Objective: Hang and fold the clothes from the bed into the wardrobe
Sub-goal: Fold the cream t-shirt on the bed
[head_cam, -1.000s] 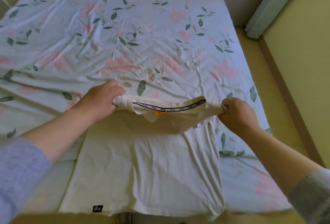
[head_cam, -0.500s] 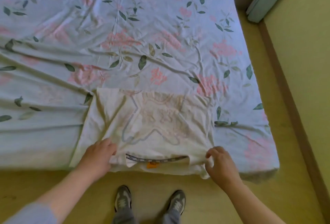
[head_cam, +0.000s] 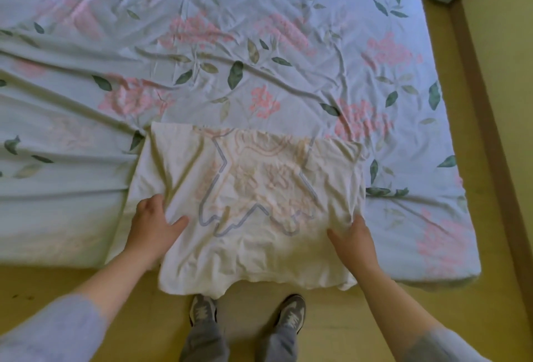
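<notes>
Head view. Shirt (head_cam: pixel 259 203), cream with a faint print showing through the cloth, lies folded into a rough rectangle at the near edge of the bed (head_cam: pixel 259 44). Its near edge droops over the mattress side, just above the shoes (head_cam: pixel 291 312) on the floor (head_cam: pixel 496 102).

Left hand (head_cam: pixel 153 223) rests on the shirt's left part, thumb spread towards the print, fingers laid on the cloth and gripping nothing. Right hand (head_cam: pixel 352 237) lies flat on the right part, fingers straight and pointing far, pressing the cloth down. Neither hand pinches or lifts.

Progress, as a judgement: this shirt looks part-folded. The fold is made but the cloth is creased and the corners uneven, so it likely needs smoothing and perhaps another fold. It has not left the bed. No wardrobe in view, and no other clothes visible on the flowered sheet, so what else remains cannot be told.
</notes>
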### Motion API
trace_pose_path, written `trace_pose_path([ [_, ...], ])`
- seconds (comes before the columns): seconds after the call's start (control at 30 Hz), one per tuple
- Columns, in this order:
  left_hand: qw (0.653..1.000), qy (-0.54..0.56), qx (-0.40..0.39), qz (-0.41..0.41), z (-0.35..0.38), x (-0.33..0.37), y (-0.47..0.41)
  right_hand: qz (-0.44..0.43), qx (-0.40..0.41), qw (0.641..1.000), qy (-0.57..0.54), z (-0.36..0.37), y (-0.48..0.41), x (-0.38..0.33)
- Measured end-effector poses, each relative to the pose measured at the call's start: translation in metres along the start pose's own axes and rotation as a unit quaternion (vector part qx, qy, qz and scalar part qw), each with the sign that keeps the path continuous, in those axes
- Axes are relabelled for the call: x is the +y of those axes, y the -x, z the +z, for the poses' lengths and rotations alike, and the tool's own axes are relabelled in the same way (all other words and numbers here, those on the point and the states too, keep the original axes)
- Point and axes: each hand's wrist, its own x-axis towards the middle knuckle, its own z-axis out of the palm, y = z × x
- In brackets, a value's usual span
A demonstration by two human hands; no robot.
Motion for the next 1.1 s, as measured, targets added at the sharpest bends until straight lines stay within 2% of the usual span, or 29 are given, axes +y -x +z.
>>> trace_pose_path([
  [0.13, 0.987, 0.121, -0.016, -0.100, 0.009, 0.002, -0.022, 0.073, 0.029, 0.995, -0.067, 0.005, -0.021, -0.003],
  [0.23, 0.967, 0.216, -0.004, -0.137, 0.010, 0.003, -0.032, 0.070, 0.035, 0.990, -0.117, 0.001, -0.033, -0.002],
  [0.37, 0.913, 0.375, -0.029, -0.160, 0.009, 0.007, -0.045, 0.068, -0.029, 0.975, -0.209, -0.001, -0.038, -0.003],
  [0.47, 0.852, 0.485, -0.108, -0.165, 0.002, 0.011, -0.049, 0.126, -0.125, 0.924, -0.339, -0.011, -0.039, -0.002],
  [0.57, 0.819, 0.507, -0.204, -0.175, -0.006, 0.013, -0.044, 0.169, -0.248, 0.872, -0.387, -0.018, -0.038, 0.000],
  [0.67, 0.805, 0.511, -0.246, -0.173, -0.008, 0.010, -0.044, 0.161, -0.281, 0.857, -0.400, -0.013, -0.041, 0.005],
  [0.73, 0.819, 0.478, -0.273, -0.161, -0.005, 0.010, -0.041, 0.151, -0.302, 0.855, -0.393, -0.009, -0.039, 0.005],
  [0.8, 0.846, 0.434, -0.270, -0.155, 0.002, 0.010, -0.039, 0.147, -0.310, 0.861, -0.375, -0.004, -0.038, 0.002],
  [0.87, 0.860, 0.426, -0.230, -0.160, 0.005, 0.008, -0.040, 0.156, -0.318, 0.862, -0.362, -0.004, -0.036, -0.003],
  [0.9, 0.856, 0.431, -0.229, -0.168, 0.004, 0.006, -0.040, 0.161, -0.325, 0.859, -0.360, -0.007, -0.038, -0.003],
  [1.0, 0.805, 0.478, -0.283, -0.208, -0.001, -0.004, -0.041, 0.176, -0.322, 0.836, -0.409, -0.016, -0.039, -0.001],
  [1.03, 0.804, 0.478, -0.286, -0.209, -0.001, -0.009, -0.042, 0.185, -0.308, 0.838, -0.411, -0.014, -0.039, 0.000],
  [1.1, 0.822, 0.457, -0.274, -0.201, 0.004, -0.019, -0.043, 0.177, -0.253, 0.883, -0.354, -0.003, -0.041, 0.007],
])
